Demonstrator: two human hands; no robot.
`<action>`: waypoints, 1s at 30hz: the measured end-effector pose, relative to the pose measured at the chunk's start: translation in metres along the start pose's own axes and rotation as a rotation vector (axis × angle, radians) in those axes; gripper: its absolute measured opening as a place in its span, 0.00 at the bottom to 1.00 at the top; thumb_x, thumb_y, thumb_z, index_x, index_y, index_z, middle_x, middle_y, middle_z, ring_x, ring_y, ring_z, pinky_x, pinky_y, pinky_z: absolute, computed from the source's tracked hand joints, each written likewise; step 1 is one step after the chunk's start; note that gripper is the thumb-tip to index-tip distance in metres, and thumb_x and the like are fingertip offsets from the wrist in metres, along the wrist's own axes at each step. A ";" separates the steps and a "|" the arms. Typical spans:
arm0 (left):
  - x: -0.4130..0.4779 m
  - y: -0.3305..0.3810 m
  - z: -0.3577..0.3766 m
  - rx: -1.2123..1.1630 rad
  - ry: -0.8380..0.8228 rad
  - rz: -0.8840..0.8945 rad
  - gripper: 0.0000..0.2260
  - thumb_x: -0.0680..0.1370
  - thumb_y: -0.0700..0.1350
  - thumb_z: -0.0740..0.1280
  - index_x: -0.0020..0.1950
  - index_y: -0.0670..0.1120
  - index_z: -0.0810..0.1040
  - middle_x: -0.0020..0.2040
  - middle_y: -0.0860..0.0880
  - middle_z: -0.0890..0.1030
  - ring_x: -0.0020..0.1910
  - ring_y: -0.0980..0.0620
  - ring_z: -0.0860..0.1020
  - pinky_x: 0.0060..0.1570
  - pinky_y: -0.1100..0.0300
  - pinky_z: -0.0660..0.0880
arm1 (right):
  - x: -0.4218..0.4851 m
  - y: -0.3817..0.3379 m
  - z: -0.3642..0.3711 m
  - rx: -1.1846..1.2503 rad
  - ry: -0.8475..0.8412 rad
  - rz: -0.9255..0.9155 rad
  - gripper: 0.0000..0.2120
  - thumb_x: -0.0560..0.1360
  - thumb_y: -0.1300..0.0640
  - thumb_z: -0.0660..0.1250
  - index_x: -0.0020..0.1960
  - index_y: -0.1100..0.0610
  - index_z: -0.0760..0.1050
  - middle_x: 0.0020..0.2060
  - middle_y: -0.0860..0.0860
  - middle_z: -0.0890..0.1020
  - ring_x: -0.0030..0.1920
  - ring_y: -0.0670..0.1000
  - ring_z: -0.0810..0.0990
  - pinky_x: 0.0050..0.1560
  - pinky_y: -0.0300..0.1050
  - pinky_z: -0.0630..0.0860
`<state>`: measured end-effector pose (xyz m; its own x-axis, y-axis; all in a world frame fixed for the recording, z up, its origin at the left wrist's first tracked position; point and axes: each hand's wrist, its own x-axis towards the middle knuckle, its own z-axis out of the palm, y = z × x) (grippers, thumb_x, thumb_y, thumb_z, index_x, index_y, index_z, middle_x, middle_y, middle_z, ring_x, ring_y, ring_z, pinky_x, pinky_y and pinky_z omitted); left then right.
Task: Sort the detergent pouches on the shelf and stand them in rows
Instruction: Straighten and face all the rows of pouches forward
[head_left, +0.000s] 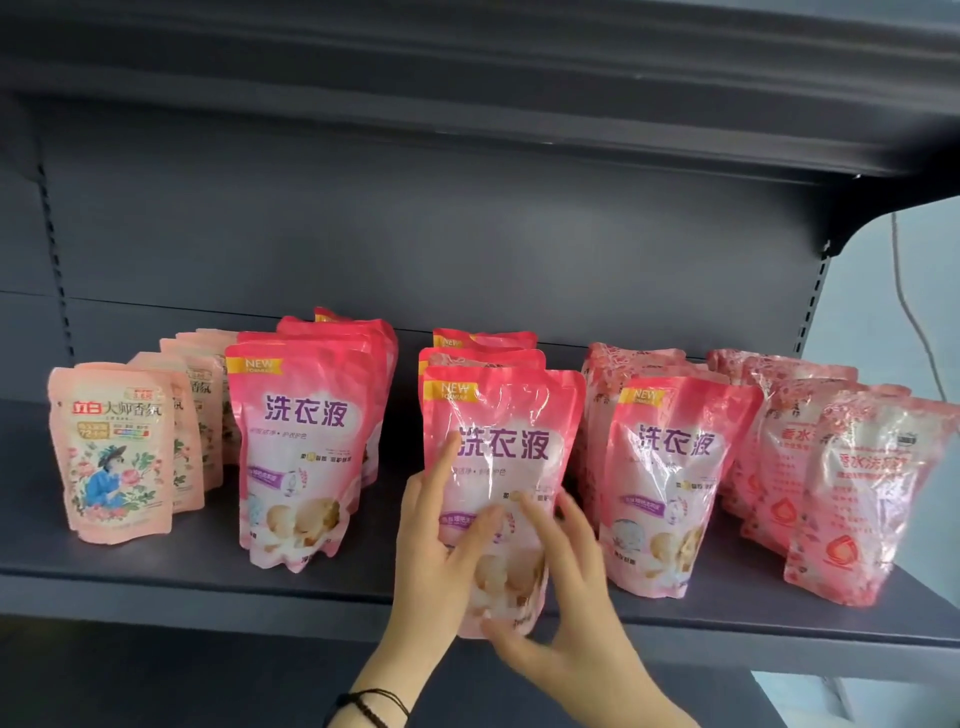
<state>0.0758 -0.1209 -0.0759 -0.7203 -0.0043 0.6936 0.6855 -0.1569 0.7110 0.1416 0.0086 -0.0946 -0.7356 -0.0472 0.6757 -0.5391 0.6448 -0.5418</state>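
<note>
- Soft, even light is coming in from the right of the frame, where a pale wall (893, 322) is glowing bright.
- The upper shelf (467, 62) is shading the top and upper left, which are looking dim and grey.
- Glare is streaking across the glossy film of the front pouch (498, 415) and the right-hand pouches (878, 483).
- Motion blur is smearing the right grip (566, 582) at lower centre.
- Wide-angle distortion is bowing the upper shelf down toward the right edge.
- Fine print is looking soft throughout.
</note>
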 end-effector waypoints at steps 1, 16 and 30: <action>0.002 -0.002 0.000 0.007 -0.011 0.004 0.28 0.72 0.48 0.70 0.69 0.67 0.67 0.60 0.71 0.71 0.61 0.68 0.72 0.50 0.74 0.73 | -0.003 0.004 0.004 -0.010 -0.041 -0.001 0.44 0.67 0.47 0.73 0.75 0.34 0.51 0.75 0.36 0.46 0.76 0.43 0.54 0.69 0.30 0.63; -0.003 -0.028 -0.043 0.308 -0.328 -0.076 0.45 0.68 0.54 0.75 0.73 0.72 0.47 0.65 0.74 0.58 0.65 0.70 0.65 0.55 0.78 0.68 | 0.020 0.028 0.018 -0.011 -0.008 0.011 0.46 0.70 0.60 0.76 0.74 0.33 0.53 0.73 0.35 0.46 0.69 0.32 0.60 0.56 0.22 0.68; 0.023 -0.048 -0.026 0.320 -0.419 -0.138 0.41 0.75 0.44 0.71 0.74 0.70 0.48 0.65 0.69 0.62 0.66 0.70 0.65 0.56 0.79 0.67 | 0.052 0.054 0.004 -0.092 -0.158 0.064 0.45 0.72 0.51 0.74 0.73 0.30 0.46 0.75 0.40 0.49 0.65 0.35 0.67 0.56 0.30 0.73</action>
<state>0.0235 -0.1395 -0.0975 -0.7470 0.3997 0.5313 0.6324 0.1809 0.7532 0.0723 0.0375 -0.0905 -0.8264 -0.1182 0.5506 -0.4546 0.7170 -0.5285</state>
